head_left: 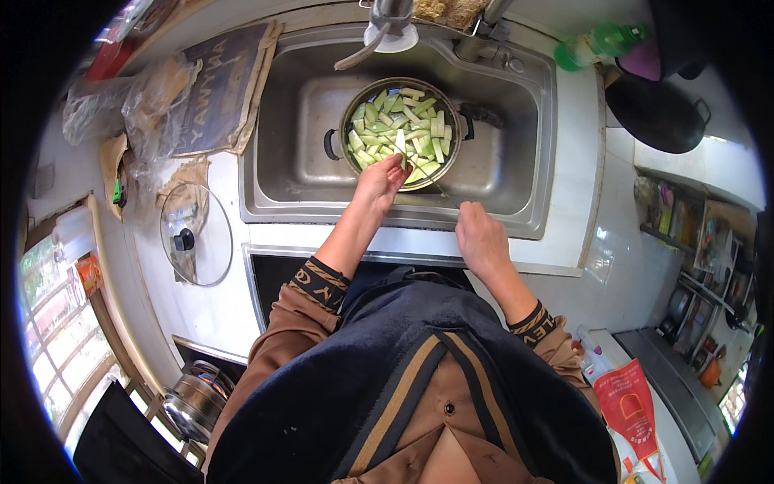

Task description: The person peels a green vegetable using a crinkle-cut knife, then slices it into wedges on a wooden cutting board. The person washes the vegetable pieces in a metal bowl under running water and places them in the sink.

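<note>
A round metal pot (455, 109) with black handles sits in the stainless steel sink (290, 115), filled with cut pieces of a pale green vegetable (387, 115). Over the pot's near edge, my left hand (384, 179) pinches a pale green vegetable piece (400, 144) in its fingertips. My right hand (482, 235) is closed around the handle end of a thin-bladed knife (430, 179), its handle hidden in the fist. The blade slants up and left across the pot's near rim towards the piece in my left hand.
Left of the sink lie a glass lid (211, 254) with a black knob, a brown cloth (187, 178), plastic bags (148, 103) and a dark printed sack (217, 91). Behind the sink is a faucet (484, 48). A green bottle (595, 47) and a black wok (656, 115) are at the right.
</note>
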Tool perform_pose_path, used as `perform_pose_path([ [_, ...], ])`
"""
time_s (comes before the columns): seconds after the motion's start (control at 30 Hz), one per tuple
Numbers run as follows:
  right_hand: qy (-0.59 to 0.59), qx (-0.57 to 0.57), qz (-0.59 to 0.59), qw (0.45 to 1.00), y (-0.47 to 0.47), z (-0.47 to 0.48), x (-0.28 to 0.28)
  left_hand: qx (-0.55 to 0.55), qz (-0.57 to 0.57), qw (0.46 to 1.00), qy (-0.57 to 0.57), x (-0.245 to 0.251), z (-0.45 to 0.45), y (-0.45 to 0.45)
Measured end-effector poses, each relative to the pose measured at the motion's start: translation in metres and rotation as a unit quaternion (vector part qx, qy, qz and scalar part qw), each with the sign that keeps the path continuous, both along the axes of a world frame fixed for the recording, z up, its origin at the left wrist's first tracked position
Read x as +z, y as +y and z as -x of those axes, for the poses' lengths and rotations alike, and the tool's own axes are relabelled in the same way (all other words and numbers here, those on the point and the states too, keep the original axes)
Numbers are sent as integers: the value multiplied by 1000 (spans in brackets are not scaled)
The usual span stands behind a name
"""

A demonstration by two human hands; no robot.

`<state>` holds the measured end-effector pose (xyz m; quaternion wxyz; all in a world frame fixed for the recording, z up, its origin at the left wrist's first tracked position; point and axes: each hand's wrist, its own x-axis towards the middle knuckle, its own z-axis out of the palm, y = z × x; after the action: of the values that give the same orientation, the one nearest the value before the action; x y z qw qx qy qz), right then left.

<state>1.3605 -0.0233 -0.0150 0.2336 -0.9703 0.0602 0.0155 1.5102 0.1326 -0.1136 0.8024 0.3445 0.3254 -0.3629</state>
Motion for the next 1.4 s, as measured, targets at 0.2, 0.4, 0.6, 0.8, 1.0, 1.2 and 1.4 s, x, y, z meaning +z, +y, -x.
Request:
perform_pose_path([
  [0.2, -12, 5, 10, 1000, -1, 6, -1, 43, -38, 997, 48, 8, 1, -9],
  [0.4, -30, 29, 22, 999, -2, -3, -11, 53, -47, 996, 55, 6, -3, -6],
  [0.6, 4, 13, -32, 999, 2, -41, -40, 36, -32, 998, 33, -2, -7, -1],
  [0.8, 2, -51, -67, 996, -4, -78, -68, -65, -126, 988, -63, -58, -20, 9],
  [1.0, 13, -153, -95, 984, -25, -46, -52, -165, -501, 811, -254, -133, -46, 52],
  [1.2, 30, -213, -162, 963, -35, -7, -40, -278, -640, 628, -345, -121, -84, 121],
  [1.4, 18, -220, -201, 954, -23, 8, -44, -473, -555, 474, -493, -126, -88, 110],
])
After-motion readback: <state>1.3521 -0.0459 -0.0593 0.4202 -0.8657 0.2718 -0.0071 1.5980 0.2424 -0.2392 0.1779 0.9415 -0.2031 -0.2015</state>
